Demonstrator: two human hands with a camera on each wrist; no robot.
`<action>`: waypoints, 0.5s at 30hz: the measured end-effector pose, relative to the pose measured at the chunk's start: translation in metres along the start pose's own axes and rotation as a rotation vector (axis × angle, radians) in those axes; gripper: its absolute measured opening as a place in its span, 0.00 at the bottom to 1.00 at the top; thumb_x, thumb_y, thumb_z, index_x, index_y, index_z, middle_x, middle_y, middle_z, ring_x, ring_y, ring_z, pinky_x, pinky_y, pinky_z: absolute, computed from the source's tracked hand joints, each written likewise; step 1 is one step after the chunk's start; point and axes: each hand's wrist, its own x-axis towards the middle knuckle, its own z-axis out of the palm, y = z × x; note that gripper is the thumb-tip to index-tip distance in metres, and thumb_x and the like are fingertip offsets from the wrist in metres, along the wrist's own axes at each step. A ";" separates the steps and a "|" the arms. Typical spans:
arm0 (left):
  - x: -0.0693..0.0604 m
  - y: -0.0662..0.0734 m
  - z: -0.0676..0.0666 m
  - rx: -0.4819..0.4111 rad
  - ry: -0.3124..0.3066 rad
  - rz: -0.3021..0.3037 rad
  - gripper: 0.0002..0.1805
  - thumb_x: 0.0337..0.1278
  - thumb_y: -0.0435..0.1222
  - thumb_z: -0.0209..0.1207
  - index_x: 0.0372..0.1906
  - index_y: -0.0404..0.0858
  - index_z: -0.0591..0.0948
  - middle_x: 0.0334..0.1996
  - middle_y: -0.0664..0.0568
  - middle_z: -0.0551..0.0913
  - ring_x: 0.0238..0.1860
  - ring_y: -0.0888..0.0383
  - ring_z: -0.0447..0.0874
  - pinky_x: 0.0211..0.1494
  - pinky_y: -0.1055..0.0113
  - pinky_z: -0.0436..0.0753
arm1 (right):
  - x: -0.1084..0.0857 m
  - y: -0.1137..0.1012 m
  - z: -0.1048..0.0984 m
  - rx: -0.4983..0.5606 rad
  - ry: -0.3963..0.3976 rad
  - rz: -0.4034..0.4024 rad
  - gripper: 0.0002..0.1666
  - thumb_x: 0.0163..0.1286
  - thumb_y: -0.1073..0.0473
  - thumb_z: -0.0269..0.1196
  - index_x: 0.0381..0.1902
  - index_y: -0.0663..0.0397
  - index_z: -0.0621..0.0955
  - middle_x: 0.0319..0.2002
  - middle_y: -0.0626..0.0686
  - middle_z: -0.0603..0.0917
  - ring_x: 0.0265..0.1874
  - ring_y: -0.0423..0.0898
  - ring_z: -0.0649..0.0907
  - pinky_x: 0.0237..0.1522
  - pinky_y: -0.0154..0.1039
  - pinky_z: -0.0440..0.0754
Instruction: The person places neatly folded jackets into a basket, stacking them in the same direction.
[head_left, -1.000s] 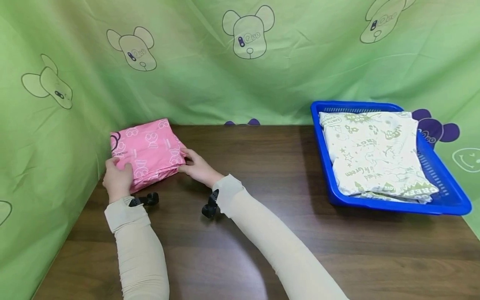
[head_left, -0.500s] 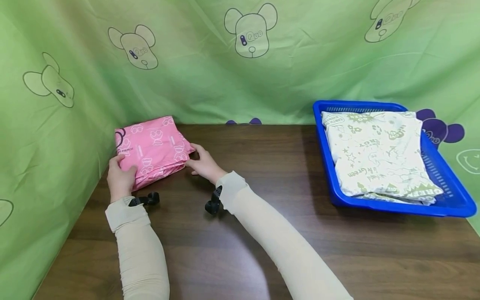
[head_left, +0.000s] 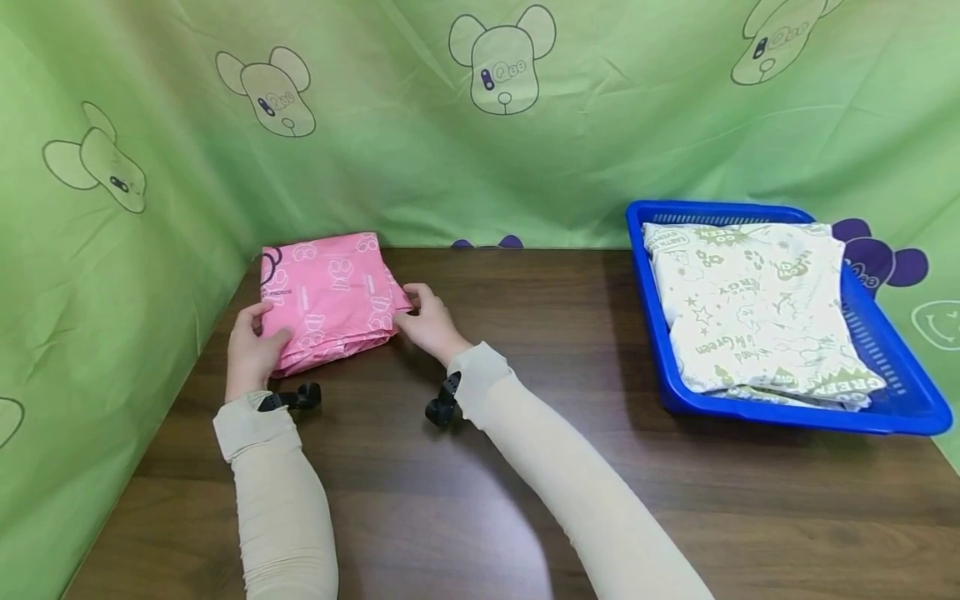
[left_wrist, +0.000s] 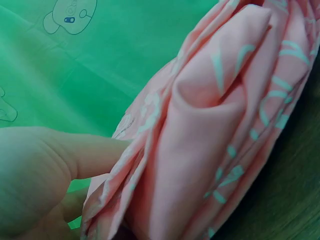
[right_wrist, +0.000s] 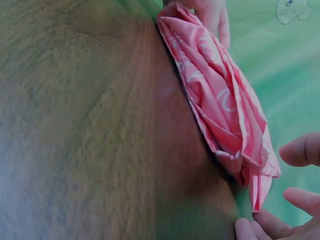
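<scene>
A folded pink cloth item with white cartoon prints lies at the table's back left; its exact kind cannot be told. My left hand holds its near left corner, the thumb lying over the top and the fingers along the left side. In the left wrist view, the thumb presses into the layered fabric. My right hand is at the right corner. Its fingers are spread in the right wrist view, one fingertip touching the corner's tip.
A blue plastic basket stands at the right, holding folded white fabric with green prints. Green printed curtain closes off the back and sides of the brown wooden table.
The folded pink cloth item has slid to the right along the table, away from the left curtain. Both hands have moved right along with it.
</scene>
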 end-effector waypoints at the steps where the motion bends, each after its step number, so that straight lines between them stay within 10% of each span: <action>1: 0.000 0.001 0.001 -0.004 -0.019 0.003 0.33 0.61 0.24 0.58 0.72 0.32 0.66 0.65 0.32 0.67 0.66 0.41 0.65 0.71 0.49 0.66 | 0.000 0.001 -0.002 0.012 0.005 0.001 0.36 0.70 0.60 0.61 0.73 0.58 0.66 0.62 0.63 0.75 0.58 0.54 0.77 0.59 0.47 0.78; 9: 0.000 0.009 0.013 -0.014 -0.214 0.061 0.32 0.64 0.27 0.60 0.72 0.32 0.66 0.63 0.32 0.69 0.60 0.42 0.72 0.54 0.68 0.76 | -0.006 0.005 -0.017 0.143 0.042 0.009 0.38 0.68 0.62 0.63 0.74 0.59 0.65 0.70 0.61 0.70 0.63 0.51 0.74 0.67 0.43 0.72; 15: 0.002 0.011 0.021 -0.026 -0.289 0.098 0.33 0.63 0.29 0.63 0.72 0.34 0.67 0.59 0.34 0.71 0.51 0.50 0.72 0.40 0.78 0.78 | -0.010 0.010 -0.032 0.400 0.019 0.103 0.40 0.68 0.68 0.63 0.76 0.52 0.65 0.64 0.63 0.74 0.43 0.49 0.83 0.47 0.44 0.87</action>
